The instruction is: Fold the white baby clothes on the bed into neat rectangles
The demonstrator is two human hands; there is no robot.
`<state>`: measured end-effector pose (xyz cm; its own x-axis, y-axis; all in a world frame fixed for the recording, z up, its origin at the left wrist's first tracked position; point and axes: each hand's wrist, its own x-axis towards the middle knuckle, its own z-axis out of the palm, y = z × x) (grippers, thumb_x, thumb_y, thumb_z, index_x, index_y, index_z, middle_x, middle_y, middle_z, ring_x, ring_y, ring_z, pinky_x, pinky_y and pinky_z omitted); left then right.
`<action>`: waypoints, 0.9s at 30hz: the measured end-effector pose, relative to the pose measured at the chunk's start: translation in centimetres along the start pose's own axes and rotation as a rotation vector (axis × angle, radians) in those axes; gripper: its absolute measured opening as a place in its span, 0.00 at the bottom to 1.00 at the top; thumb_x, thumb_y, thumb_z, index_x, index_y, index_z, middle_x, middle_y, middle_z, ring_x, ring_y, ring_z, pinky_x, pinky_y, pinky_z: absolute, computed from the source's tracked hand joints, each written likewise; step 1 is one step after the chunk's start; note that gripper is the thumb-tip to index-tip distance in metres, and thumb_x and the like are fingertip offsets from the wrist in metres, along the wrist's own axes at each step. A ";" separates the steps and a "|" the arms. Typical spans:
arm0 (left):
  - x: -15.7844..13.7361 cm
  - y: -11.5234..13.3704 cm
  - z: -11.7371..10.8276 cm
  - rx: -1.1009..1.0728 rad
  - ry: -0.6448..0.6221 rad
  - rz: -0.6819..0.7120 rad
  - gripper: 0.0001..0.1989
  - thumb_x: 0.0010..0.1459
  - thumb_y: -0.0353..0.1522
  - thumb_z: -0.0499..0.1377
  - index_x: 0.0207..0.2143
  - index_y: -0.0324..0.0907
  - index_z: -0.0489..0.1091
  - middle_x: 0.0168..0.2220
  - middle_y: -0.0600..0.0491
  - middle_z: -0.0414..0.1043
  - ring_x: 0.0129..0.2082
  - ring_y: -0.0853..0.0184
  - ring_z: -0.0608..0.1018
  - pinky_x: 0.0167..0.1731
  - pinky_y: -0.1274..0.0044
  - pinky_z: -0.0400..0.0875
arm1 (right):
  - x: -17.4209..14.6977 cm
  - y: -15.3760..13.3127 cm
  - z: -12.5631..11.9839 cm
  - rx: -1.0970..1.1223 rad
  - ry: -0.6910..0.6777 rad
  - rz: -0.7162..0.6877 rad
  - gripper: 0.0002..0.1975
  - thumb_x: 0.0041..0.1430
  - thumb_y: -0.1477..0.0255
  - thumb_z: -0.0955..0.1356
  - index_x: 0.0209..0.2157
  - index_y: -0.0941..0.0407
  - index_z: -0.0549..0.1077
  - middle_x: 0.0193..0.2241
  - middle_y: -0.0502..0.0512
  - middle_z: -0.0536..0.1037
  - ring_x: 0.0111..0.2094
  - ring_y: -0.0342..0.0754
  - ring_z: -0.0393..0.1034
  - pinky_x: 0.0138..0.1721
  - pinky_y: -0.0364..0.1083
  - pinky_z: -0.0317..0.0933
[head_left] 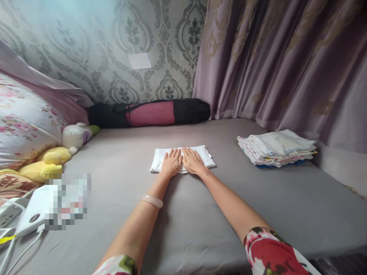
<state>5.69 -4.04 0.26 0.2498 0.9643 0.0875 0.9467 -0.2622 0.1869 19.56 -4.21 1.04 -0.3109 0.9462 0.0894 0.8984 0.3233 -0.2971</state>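
A folded white cloth [204, 153] lies flat near the middle of the grey bed sheet [218, 214]. My left hand [172, 162] rests palm down on its left half, fingers stretched out and pointing away from me. Right beside it, my right hand [193, 160] presses flat on the cloth's middle, its fingers also extended. The two hands are side by side with their inner edges close together. Neither hand grips the cloth. A pale bangle [152, 200] circles my left forearm.
A stack of folded cloths [279, 147] lies to the right. Against the wall is a long black and maroon bag [150, 113]. Plush toys [75, 137] and a floral pillow [25, 118] fill the left side, with a white device [37, 210] and cables in front. A purple curtain [272, 57] hangs at right.
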 end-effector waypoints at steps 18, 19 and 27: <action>0.5 -0.4 -0.7 -0.080 0.043 0.038 0.25 0.68 0.35 0.39 0.64 0.40 0.56 0.65 0.47 0.58 0.67 0.58 0.56 0.65 0.58 0.46 | 0.8 -0.2 -0.5 0.076 0.025 -0.042 0.27 0.67 0.71 0.53 0.65 0.62 0.56 0.66 0.61 0.58 0.67 0.50 0.47 0.66 0.55 0.35; 0.6 -0.5 -0.6 -0.084 0.013 0.043 0.25 0.68 0.35 0.38 0.64 0.39 0.55 0.65 0.47 0.58 0.67 0.58 0.57 0.65 0.59 0.48 | 0.8 -0.2 -0.4 0.076 0.025 -0.042 0.27 0.66 0.71 0.53 0.65 0.62 0.57 0.65 0.61 0.59 0.66 0.51 0.49 0.66 0.55 0.36; 0.4 -0.4 -0.7 -0.089 0.017 0.028 0.25 0.68 0.35 0.39 0.64 0.40 0.56 0.65 0.47 0.58 0.67 0.58 0.57 0.65 0.59 0.48 | 0.9 0.0 -0.4 0.096 0.008 -0.041 0.27 0.67 0.71 0.53 0.65 0.61 0.57 0.65 0.60 0.59 0.66 0.51 0.48 0.66 0.56 0.36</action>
<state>5.23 -3.56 0.94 0.2712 0.9562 0.1102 0.9177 -0.2914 0.2700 19.39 -3.30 1.45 -0.3441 0.9323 0.1114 0.8508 0.3598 -0.3830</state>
